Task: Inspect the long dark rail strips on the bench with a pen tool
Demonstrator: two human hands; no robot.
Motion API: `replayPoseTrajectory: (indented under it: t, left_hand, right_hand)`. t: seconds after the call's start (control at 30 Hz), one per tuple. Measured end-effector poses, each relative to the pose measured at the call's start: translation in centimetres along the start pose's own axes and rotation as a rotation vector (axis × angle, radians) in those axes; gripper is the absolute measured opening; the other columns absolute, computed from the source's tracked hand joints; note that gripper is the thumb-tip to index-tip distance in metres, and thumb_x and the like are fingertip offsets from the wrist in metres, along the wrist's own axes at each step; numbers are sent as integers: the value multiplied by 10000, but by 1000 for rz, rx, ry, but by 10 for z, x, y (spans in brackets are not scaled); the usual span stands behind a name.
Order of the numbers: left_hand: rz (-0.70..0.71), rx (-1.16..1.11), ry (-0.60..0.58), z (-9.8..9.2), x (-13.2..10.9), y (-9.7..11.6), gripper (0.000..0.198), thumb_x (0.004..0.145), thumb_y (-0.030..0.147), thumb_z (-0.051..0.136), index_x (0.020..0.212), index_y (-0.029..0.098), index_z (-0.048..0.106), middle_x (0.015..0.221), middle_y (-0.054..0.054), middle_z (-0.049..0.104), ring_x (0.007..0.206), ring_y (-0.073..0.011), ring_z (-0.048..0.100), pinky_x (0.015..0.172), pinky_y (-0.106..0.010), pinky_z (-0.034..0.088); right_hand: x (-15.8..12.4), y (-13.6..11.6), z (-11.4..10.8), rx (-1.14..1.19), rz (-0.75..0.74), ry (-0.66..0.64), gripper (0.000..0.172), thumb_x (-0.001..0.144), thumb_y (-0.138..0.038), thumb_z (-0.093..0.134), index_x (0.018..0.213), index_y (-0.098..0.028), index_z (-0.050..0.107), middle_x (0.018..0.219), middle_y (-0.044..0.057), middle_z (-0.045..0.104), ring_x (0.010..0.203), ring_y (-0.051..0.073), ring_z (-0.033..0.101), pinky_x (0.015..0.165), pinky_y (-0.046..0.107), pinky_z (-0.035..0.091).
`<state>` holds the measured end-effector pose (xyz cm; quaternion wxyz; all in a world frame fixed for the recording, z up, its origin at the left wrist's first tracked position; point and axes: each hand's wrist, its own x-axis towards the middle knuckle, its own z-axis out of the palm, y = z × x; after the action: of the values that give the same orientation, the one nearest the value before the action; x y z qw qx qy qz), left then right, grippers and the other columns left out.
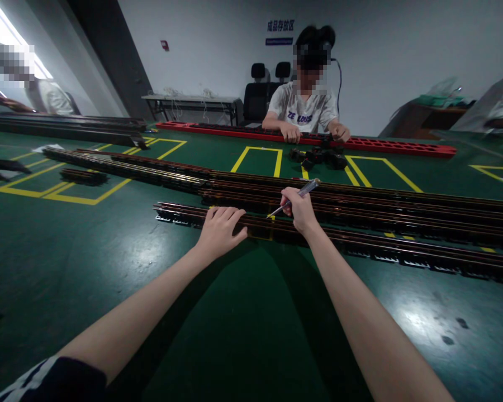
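Several long dark rails (pixel 360 206) lie side by side across the green table. My left hand (pixel 220 229) rests palm down on the nearest rail (pixel 423 254), fingers stretched out flat over its top. My right hand (pixel 298 209) is closed around a clear-handled screwdriver (pixel 295 196), whose tip points down-left at the nearest rail between my two hands. Both forearms reach in from the bottom edge.
The green table (pixel 109 262) carries yellow marked boxes. More dark rails (pixel 121 167) lie at the left. Across the table a seated person has both hands on a long red tray (pixel 402 147), with small black parts (pixel 318 157) beside it. Other people sit at the far left and right.
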<state>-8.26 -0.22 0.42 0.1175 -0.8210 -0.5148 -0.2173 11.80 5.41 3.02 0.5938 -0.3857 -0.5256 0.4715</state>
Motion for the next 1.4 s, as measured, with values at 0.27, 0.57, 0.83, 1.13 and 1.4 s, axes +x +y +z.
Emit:
replayPoseTrajectory:
  t: [0.27, 0.57, 0.83, 1.13, 1.4]
  left_hand:
    - [-9, -11, -10, -1, 0, 1, 352, 875, 353, 466, 1150, 170, 586, 1126, -95, 669, 1059, -263, 574, 951, -444, 377]
    - [1, -3, -8, -1, 0, 1, 359, 883, 361, 458, 1154, 162, 583, 1128, -96, 668, 1056, -260, 574, 950, -441, 378]
    - [1, 11, -4, 0, 0, 0, 347, 881, 359, 461, 1149, 176, 582, 1126, -90, 669, 1053, -257, 575, 943, -434, 379]
    - [-5, 6, -14, -1, 0, 0, 356, 880, 356, 458, 1152, 165, 585, 1132, -92, 667, 1062, -261, 572, 953, -440, 374]
    - [-9, -11, -8, -1, 0, 0, 338, 873, 350, 461, 1145, 192, 584, 1127, -89, 669, 1060, -263, 572, 954, -443, 373]
  right_hand:
    - [-1, -1, 1, -9, 10, 2, 302, 706, -244, 538, 422, -186, 455, 356, -59, 339, 312, 47, 303, 344, 199, 196]
    - [0, 0, 0, -12, 2, 1, 297, 699, -244, 531, 414, -184, 471, 358, -55, 347, 315, 48, 307, 345, 200, 196]
    - [0, -1, 1, -5, -1, 11, 292, 677, -262, 545, 405, -188, 470, 355, -59, 331, 317, 51, 304, 352, 199, 193]
    - [0, 0, 0, -18, 0, -2, 296, 691, -273, 550, 420, -188, 470, 366, -55, 356, 329, 51, 305, 352, 199, 207]
    - [-1, -1, 0, -24, 5, 3, 297, 688, -285, 559, 420, -190, 472, 367, -55, 353, 330, 51, 308, 353, 202, 209]
